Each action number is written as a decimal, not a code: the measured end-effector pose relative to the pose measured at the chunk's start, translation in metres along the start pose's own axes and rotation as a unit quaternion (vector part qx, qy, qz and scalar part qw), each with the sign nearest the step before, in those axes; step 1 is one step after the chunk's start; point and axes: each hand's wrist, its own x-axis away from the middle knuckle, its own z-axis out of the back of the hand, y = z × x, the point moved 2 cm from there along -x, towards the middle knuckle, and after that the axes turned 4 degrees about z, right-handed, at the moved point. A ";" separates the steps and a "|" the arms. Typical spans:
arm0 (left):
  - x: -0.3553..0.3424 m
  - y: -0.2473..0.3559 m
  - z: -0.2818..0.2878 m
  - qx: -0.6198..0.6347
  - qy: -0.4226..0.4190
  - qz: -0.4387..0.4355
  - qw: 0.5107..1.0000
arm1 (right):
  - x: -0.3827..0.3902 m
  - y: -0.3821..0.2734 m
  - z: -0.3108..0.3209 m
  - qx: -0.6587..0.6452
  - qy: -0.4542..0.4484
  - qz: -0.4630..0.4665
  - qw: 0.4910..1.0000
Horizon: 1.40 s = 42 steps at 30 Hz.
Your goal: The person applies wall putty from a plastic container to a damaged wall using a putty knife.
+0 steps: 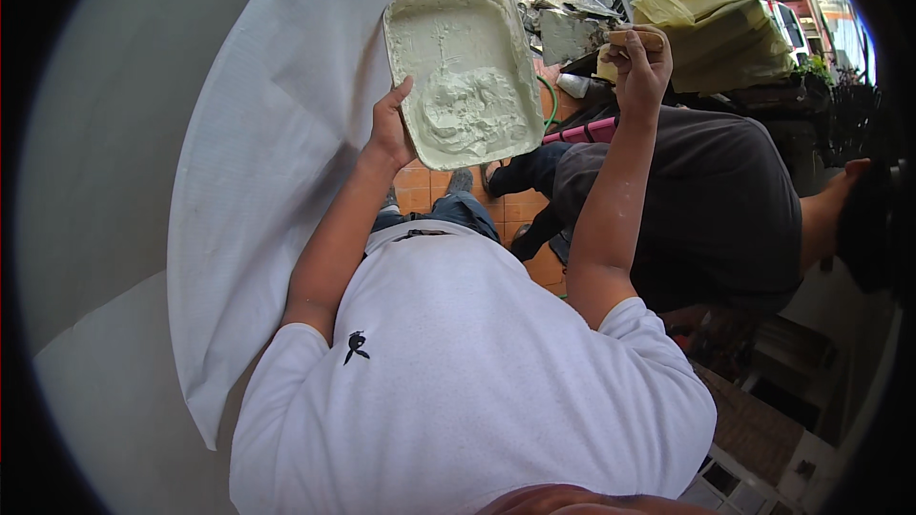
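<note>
My left hand (391, 129) grips the left rim of a shallow rectangular tray (463, 2), its thumb over the edge. Pale greenish-white putty (472, 110) lies heaped in the tray's near half, and smears coat its walls. To the right of the tray, my right hand (641, 67) is raised and closed round the wooden handle (637, 39) of a hand tool. Just left of that handle shows a flat grey piece (570, 35) with pale smears; whether it is the tool's blade I cannot tell. The tool and the tray are apart.
A white sheet (277, 105) hangs along the left, beside a grey wall (105, 153). Close on my right a person in a dark shirt (697, 200) bends over. Beyond are a yellowish cover (711, 29), a pink container (584, 132) and a green hose (551, 100). Orange tiles (415, 193) lie underfoot.
</note>
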 end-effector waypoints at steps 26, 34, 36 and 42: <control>0.014 -0.017 0.014 -0.015 0.072 -0.025 0.997 | 0.074 0.016 -0.032 0.074 -0.210 0.017 0.975; -0.017 -0.093 -0.019 0.018 0.099 -0.113 0.988 | 0.113 -0.006 0.038 0.248 -0.282 0.240 0.895; -0.030 -0.121 -0.030 0.011 0.105 -0.134 0.985 | 0.114 -0.013 0.057 0.246 -0.331 0.263 0.872; -0.075 -0.216 -0.069 0.017 0.117 -0.198 0.973 | 0.095 -0.015 0.141 0.147 -0.332 0.205 0.909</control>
